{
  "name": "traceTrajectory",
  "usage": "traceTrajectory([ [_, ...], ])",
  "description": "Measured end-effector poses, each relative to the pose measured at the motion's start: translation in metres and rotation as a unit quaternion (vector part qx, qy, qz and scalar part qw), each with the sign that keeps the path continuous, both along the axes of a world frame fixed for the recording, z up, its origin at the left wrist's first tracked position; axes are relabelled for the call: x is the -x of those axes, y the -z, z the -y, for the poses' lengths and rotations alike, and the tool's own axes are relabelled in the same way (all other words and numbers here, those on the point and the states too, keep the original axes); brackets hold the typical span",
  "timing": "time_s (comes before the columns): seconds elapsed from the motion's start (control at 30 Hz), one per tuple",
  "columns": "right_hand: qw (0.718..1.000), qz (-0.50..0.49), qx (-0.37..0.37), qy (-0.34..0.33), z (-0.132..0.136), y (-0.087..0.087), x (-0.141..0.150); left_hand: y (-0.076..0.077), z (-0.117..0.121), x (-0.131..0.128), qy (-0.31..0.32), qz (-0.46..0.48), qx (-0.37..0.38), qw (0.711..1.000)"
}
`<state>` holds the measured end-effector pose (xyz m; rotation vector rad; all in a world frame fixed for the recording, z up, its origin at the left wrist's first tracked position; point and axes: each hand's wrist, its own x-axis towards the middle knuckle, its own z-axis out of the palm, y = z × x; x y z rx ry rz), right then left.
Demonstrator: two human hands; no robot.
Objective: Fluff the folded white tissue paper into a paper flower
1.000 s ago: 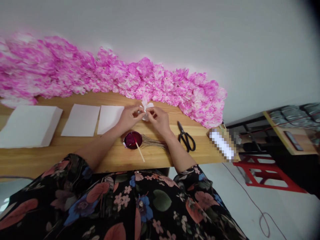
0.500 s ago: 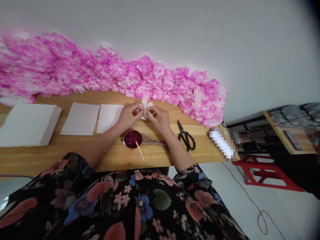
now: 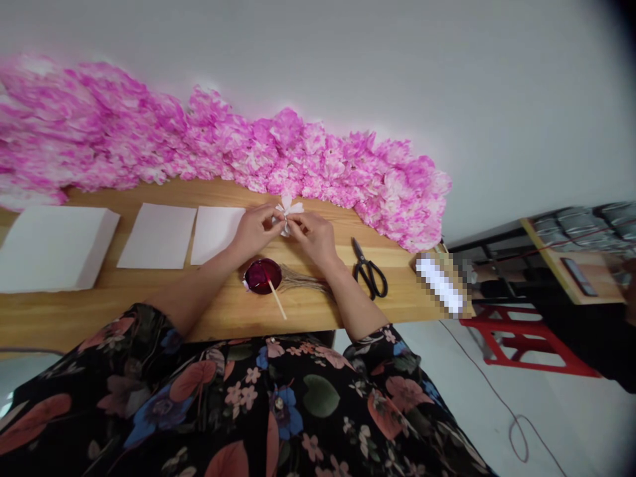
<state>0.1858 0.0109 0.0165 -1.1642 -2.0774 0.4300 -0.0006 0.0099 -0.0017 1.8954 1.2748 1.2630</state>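
Observation:
My left hand (image 3: 254, 230) and my right hand (image 3: 315, 236) meet over the wooden table (image 3: 149, 298), both pinching a small white paper flower (image 3: 287, 210) held between the fingertips. Just below the hands sits a small round dish of dark red dye (image 3: 263, 275) with a thin wooden stick (image 3: 277, 299) leaning out of it. A bundle of thin brown strings (image 3: 305, 281) lies under my right wrist. Black scissors (image 3: 369, 268) lie to the right of my right hand.
A long heap of pink-and-white paper flowers (image 3: 223, 149) runs along the wall at the back of the table. Three stacks of white paper (image 3: 158, 236) lie at the left. A red stool (image 3: 517, 334) and a low shelf (image 3: 571, 255) stand on the right.
Both hands have kept pinching the white paper flower, with only small finger movements. The view has drifted slightly.

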Motion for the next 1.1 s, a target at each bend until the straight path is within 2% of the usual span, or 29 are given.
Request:
traceTrajectory([
  [0.17, 1.000, 0.018, 0.002, 0.014, 0.0017, -0.0008, 0.0019, -0.0001, 0.0003, -0.0019, -0.010, -0.011, 0.006, 1.000],
  [0.53, 1.000, -0.019, 0.016, 0.017, -0.0011, -0.0006, -0.0003, -0.0017, 0.0006, -0.0005, -0.010, -0.002, 0.010, 1.000],
  [0.83, 0.999, 0.033, -0.006, 0.014, -0.0007, 0.0001, 0.0008, -0.0001, 0.0009, -0.0027, -0.007, -0.006, 0.002, 1.000],
  [1.1, 0.999, -0.015, 0.029, 0.018, -0.0008, -0.0014, 0.0006, -0.0012, 0.0007, -0.0010, -0.017, 0.005, 0.026, 0.999],
])
